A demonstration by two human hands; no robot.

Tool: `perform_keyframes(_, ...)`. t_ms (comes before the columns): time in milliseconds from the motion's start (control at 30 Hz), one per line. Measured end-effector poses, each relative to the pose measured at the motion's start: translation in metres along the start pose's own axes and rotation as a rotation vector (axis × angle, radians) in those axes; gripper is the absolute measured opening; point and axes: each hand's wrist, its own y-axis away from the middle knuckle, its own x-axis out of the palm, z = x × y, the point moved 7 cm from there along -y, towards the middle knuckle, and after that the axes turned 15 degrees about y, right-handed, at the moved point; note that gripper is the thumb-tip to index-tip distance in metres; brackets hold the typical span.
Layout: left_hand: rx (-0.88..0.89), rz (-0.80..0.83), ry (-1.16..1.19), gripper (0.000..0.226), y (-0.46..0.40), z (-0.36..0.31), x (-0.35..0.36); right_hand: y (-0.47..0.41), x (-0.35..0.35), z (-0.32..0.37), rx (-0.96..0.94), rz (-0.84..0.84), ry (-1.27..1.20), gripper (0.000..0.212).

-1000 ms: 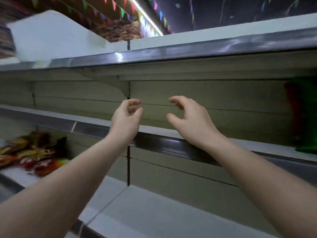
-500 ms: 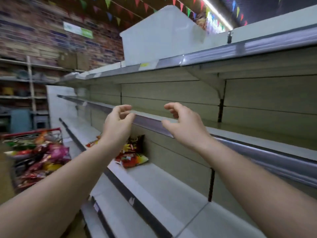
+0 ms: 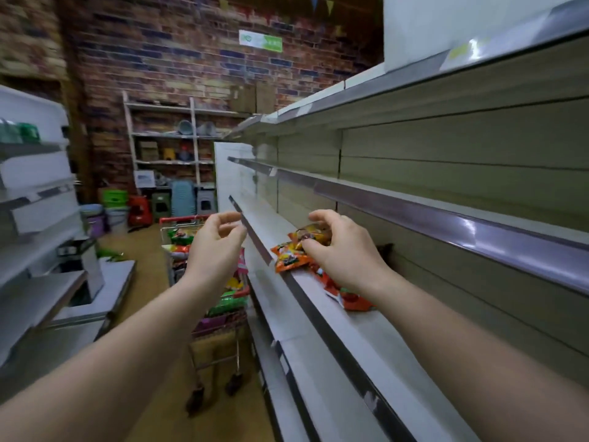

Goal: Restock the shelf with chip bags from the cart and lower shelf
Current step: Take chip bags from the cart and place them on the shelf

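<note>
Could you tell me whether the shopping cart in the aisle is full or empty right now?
Loaded, not empty: the cart shows colourful chip bags piled up to its red rim. The left hand hides part of it, so exactly how full is unclear.

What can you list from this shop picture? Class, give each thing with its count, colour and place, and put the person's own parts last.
chip bags on shelf: a few, orange and red, lying on the lower shelf at right
lower shelf: one, pale grey, bare in front of the bags
cart: one, red-trimmed wire, in the aisle left of the shelving, filled with mixed-colour bags
middle shelf: one, grey with a shiny edge strip, above the bags, bare where seen
brick wall: one, red-brown, at the back, with a green sign
back rack: one, white, holding small goods too blurred to name
left hand: one, raised over the cart, fingers loosely curled, holding nothing
right hand: one, over the shelf bags, fingers curled; contact unclear
</note>
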Motion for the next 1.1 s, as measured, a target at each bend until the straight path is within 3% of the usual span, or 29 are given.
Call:
perform_keyframes(333, -0.018, -0.172, -0.102, 0.014, -0.120, 0.081, -0.022, -0.136, 0.127, -0.019, -0.101, 0.150, -0.103, 0.045)
perform_keyframes(567, -0.151, -0.287, -0.092, 0.015, -0.174, 0.149, -0.066, -0.212, 0.222, -0.017, -0.123, 0.250, -0.176, 0.044)
perform_keyframes(800, -0.279, -0.309, -0.078, 0.021, -0.238, 0.240, -0.101, -0.279, 0.335, -0.009, -0.039, 0.339, -0.252, 0.041)
perform_keyframes(1100, -0.416, -0.316, -0.059, 0.039, -0.382, 0.333, -0.173, -0.401, 0.463, 0.016, 0.077, 0.399, -0.222, 0.047)
